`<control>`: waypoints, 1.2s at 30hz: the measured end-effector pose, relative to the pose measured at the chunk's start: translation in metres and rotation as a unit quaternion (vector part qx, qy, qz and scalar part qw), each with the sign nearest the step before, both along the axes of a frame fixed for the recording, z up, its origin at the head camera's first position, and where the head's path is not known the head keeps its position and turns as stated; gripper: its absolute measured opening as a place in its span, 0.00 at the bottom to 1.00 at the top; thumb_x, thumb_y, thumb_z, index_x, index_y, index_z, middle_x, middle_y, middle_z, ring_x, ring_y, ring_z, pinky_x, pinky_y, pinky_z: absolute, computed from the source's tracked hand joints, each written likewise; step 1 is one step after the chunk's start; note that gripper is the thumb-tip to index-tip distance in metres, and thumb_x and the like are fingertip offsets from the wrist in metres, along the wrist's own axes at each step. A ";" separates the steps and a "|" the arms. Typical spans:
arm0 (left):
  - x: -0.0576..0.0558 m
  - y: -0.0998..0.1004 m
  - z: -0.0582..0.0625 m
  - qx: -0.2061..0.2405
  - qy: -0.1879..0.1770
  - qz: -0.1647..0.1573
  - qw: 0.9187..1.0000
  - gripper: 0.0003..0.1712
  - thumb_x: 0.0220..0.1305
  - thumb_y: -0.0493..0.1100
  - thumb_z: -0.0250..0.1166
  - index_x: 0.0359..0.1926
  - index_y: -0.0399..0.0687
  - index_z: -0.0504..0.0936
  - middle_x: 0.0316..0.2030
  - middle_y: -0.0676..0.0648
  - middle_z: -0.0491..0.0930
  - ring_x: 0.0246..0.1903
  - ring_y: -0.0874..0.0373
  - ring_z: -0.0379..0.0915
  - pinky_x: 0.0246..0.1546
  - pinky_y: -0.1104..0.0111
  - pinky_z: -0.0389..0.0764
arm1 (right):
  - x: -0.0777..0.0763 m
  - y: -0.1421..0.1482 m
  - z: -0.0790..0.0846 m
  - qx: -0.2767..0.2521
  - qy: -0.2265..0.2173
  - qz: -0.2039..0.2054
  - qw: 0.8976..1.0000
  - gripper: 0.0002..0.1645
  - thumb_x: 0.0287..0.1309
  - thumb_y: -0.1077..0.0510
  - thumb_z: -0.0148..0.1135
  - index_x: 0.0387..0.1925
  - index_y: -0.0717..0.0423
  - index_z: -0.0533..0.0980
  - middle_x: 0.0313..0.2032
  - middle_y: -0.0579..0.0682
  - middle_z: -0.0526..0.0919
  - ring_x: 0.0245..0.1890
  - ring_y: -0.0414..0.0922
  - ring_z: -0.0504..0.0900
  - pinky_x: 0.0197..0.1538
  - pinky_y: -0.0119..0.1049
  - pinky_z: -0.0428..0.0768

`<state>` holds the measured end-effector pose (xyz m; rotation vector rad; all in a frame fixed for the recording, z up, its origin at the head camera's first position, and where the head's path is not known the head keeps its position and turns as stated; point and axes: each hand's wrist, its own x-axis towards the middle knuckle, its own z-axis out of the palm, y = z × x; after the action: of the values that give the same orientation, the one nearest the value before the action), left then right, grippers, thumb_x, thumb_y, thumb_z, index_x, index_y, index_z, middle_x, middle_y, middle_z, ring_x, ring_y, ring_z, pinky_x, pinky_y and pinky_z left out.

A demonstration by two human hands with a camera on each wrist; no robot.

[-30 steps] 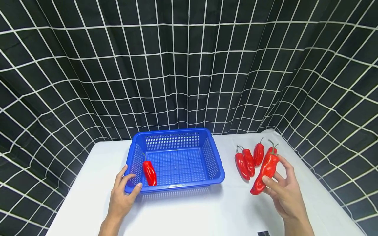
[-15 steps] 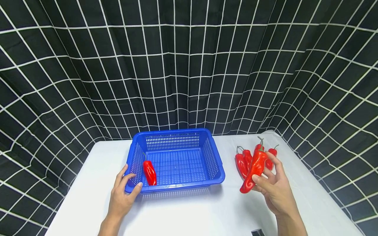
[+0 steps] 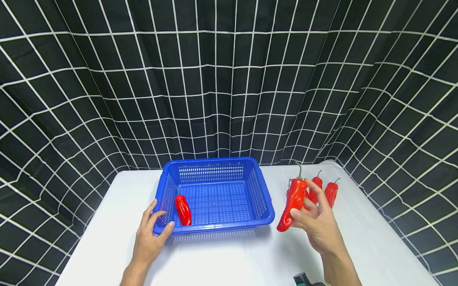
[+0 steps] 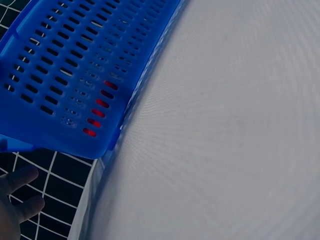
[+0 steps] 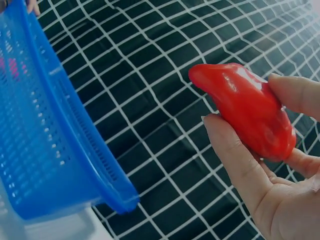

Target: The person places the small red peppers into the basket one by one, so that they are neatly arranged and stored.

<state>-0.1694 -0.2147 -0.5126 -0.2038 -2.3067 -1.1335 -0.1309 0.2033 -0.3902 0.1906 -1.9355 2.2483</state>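
In the head view my right hand [image 3: 315,224] holds a long red pepper [image 3: 294,202] with a green stem, lifted between thumb and fingers, stem pointing up. The right wrist view shows the same pepper [image 5: 245,107] between the fingers and thumb. My left hand [image 3: 150,236] grips the front-left corner of a blue perforated basket [image 3: 218,228], with the thumb at the front rim and a finger reaching over the side. Inside that basket, a single red pepper [image 3: 183,210] lies near the left wall. Two fingers [image 4: 27,205] of my left hand show beside the basket corner in the left wrist view.
Right of the basket, several more red peppers [image 3: 332,192] lie on the white table [image 3: 222,258], some partly hidden behind my right hand. Black cloth with a white grid [image 3: 229,79] surrounds the back and sides. A dark object [image 3: 302,278] shows by the right wrist.
My right hand has carried its pepper leftward, away from the right-hand peppers and closer to the basket. The left hand stays at the basket corner.
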 end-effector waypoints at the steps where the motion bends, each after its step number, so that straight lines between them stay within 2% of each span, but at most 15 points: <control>1: 0.000 0.000 0.000 0.001 0.001 0.000 1.000 0.19 0.52 0.44 0.72 0.45 0.45 0.81 0.68 0.48 0.62 0.64 0.40 0.60 0.59 0.48 0.68 | -0.001 -0.002 0.000 0.004 -0.002 0.000 1.000 0.47 0.58 0.73 0.59 0.72 0.46 0.51 0.57 0.65 0.65 0.50 0.53 0.79 0.38 0.53 0.82; 5: -0.001 0.000 0.000 0.005 0.002 -0.003 1.000 0.19 0.52 0.44 0.72 0.45 0.44 0.81 0.69 0.48 0.62 0.64 0.40 0.60 0.56 0.42 0.68 | -0.002 -0.010 0.001 0.015 -0.005 -0.002 1.000 0.47 0.57 0.72 0.61 0.72 0.45 0.51 0.57 0.63 0.65 0.50 0.53 0.79 0.39 0.52 0.82; 11: -0.001 0.001 0.000 0.003 0.003 0.000 1.000 0.19 0.52 0.44 0.72 0.45 0.44 0.81 0.68 0.48 0.62 0.64 0.40 0.60 0.55 0.42 0.68 | -0.005 -0.022 0.002 0.015 0.017 0.013 1.000 0.48 0.55 0.74 0.61 0.71 0.46 0.52 0.56 0.65 0.66 0.49 0.56 0.79 0.38 0.53 0.82; 18: 0.000 0.001 0.001 -0.002 -0.002 -0.005 1.000 0.19 0.53 0.44 0.71 0.46 0.44 0.81 0.69 0.48 0.61 0.65 0.40 0.60 0.55 0.43 0.69 | -0.012 -0.037 0.000 0.001 0.018 0.028 0.999 0.50 0.54 0.73 0.63 0.71 0.45 0.52 0.55 0.66 0.69 0.49 0.59 0.80 0.38 0.56 0.81; 28: 0.001 0.001 0.002 -0.005 -0.003 -0.003 1.000 0.19 0.54 0.44 0.71 0.46 0.45 0.81 0.69 0.48 0.61 0.65 0.39 0.59 0.55 0.43 0.68 | -0.032 -0.060 -0.011 -0.029 0.017 0.080 0.996 0.51 0.54 0.71 0.64 0.73 0.45 0.50 0.57 0.66 0.70 0.51 0.60 0.79 0.41 0.58 0.80; 36: 0.001 0.001 0.002 -0.006 -0.004 -0.004 1.000 0.19 0.54 0.45 0.71 0.47 0.43 0.80 0.69 0.47 0.61 0.65 0.38 0.59 0.55 0.42 0.69 | -0.048 -0.077 -0.016 -0.020 0.000 0.108 0.994 0.51 0.55 0.67 0.66 0.72 0.43 0.50 0.57 0.68 0.69 0.50 0.60 0.80 0.41 0.57 0.80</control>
<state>-0.1683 -0.2140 -0.5109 -0.2135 -2.3226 -1.1281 -0.1792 0.1266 -0.4067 0.4148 -1.9535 2.4164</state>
